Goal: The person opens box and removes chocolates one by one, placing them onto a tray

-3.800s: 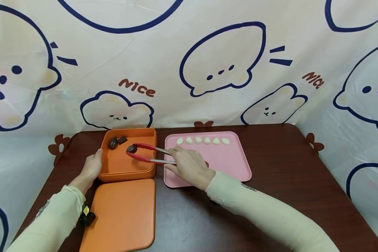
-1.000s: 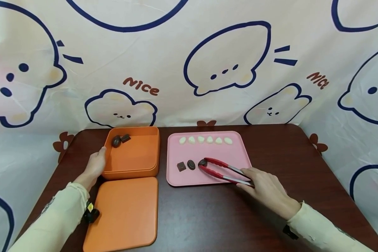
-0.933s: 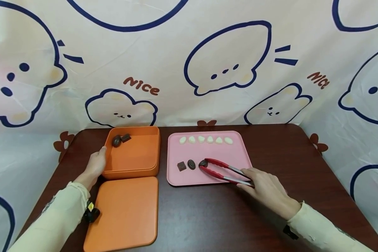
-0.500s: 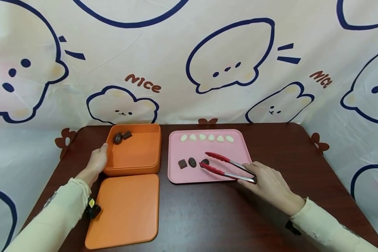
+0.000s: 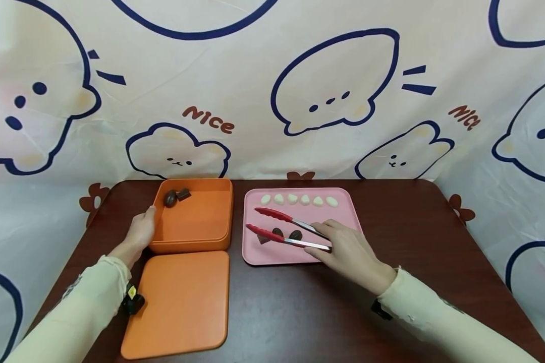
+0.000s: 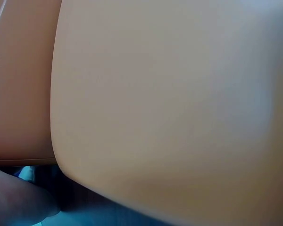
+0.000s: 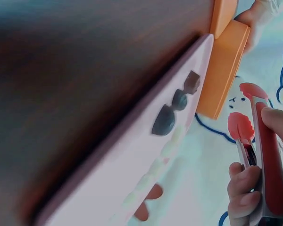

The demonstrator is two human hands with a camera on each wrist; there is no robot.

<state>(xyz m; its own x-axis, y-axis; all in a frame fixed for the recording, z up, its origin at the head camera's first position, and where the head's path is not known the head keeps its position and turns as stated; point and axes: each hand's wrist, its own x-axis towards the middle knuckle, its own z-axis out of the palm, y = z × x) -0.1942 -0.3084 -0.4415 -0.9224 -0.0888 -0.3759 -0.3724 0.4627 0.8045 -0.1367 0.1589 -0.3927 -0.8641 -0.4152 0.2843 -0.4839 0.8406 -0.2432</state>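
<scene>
My right hand (image 5: 351, 254) grips red-tipped tongs (image 5: 268, 234), their arms spread with nothing between the tips. They hang over the pink tray (image 5: 331, 242). Below them, on the tray's near half, lie three dark chocolates: a square one (image 5: 263, 239), an oval one (image 5: 277, 232) and another oval one (image 5: 295, 235), partly covered by the tongs in the head view. My left hand (image 5: 138, 234) holds the left wall of the orange box (image 5: 195, 222), thumb at the rim. Inside, at the back left corner, sit an egg-shaped chocolate (image 5: 170, 198) and a small blocky chocolate (image 5: 183, 194).
Several white pieces (image 5: 305, 200) form a row along the tray's far side. The flat orange lid (image 5: 177, 302) lies in front of the box and fills most of the left wrist view. A printed curtain (image 5: 250, 101) hangs behind the dark wooden table (image 5: 418, 227).
A third chocolate went by tongs from the box to the tray, right of two others. The tongs then spread, let it go, lifted and moved left. The left hand stays at the box.
</scene>
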